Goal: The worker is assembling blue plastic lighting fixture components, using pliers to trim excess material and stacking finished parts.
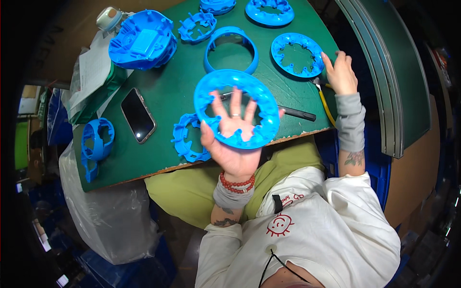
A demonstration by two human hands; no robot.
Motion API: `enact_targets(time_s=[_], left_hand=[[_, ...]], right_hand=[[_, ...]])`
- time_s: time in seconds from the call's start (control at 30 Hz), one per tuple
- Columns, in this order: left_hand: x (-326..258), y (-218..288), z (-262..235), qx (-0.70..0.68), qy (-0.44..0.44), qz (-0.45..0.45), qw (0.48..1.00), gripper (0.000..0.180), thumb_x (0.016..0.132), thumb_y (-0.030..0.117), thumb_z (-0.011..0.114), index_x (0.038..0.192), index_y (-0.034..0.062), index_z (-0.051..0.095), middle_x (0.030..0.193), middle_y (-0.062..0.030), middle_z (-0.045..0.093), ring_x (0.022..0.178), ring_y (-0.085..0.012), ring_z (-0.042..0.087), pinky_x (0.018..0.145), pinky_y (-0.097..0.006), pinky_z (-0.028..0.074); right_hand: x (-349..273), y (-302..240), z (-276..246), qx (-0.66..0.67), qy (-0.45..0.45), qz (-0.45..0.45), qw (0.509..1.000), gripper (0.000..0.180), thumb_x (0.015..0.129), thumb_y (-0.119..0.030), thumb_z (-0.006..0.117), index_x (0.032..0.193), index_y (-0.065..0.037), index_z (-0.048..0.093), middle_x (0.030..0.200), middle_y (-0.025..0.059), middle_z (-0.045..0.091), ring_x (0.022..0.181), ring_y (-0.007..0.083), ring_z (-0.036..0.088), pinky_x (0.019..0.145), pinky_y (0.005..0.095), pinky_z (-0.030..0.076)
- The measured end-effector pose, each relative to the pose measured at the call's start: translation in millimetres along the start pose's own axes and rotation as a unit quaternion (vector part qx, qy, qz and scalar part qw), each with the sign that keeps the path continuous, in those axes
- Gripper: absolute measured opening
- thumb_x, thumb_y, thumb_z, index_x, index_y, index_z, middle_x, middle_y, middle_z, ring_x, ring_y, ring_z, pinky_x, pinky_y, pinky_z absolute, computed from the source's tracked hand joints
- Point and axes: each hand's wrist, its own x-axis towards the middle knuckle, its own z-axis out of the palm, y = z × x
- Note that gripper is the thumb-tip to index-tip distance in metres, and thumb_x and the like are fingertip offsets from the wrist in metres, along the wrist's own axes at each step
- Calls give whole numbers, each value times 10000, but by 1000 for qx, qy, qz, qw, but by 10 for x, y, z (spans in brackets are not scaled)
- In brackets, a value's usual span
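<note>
A glossy blue plastic ring (pixel 265 103) with scalloped inner tabs rests on the upturned palm of my left hand (pixel 236 158). The thumb lies along its near left rim, and the spread fingers show through its opening. My right hand (pixel 342 76) is at the table's right side, thumb and fingers apart. Its thumb is at the right rim of a second blue ring (pixel 278 48) lying on the table; whether it touches cannot be told. A toothed blue ring part (pixel 181 140) lies just left of my left hand. A plainer blue hoop (pixel 209 54) sits beyond the ring in that hand.
The green table (pixel 163 91) also bears a large blue housing (pixel 144 42), a phone (pixel 138 115), a small blue part (pixel 98 141), a black rod-like tool (pixel 300 114) and yellow-handled pliers (pixel 326 106). More blue parts (pixel 270 15) stand along the far side. Metal rails (pixel 374 77) run at right.
</note>
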Motion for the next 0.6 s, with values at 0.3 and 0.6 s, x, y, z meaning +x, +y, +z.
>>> enact_targets(time_s=[0.3, 0.6], left_hand=[[98, -261, -92, -46, 69, -109, 991, 815, 742, 652, 521, 1382, 295, 163, 1438, -93, 130, 1288, -403, 194, 907, -750, 229], [149, -241, -188, -99, -22, -108, 989, 943, 672, 723, 525, 1409, 291, 126, 1454, -136, 93, 1309, -425, 134, 1006, -637, 199]], right_hand=[[-489, -339, -402, 355, 18, -147, 923, 127, 888, -94, 512, 937, 23, 506, 706, 103, 575, 537, 164, 588, 422, 252, 452], [-928, -281, -646, 233, 25, -631, 740, 393, 618, -210, 724, 933, -10, 598, 976, 134, 566, 747, 234, 588, 595, 309, 467]])
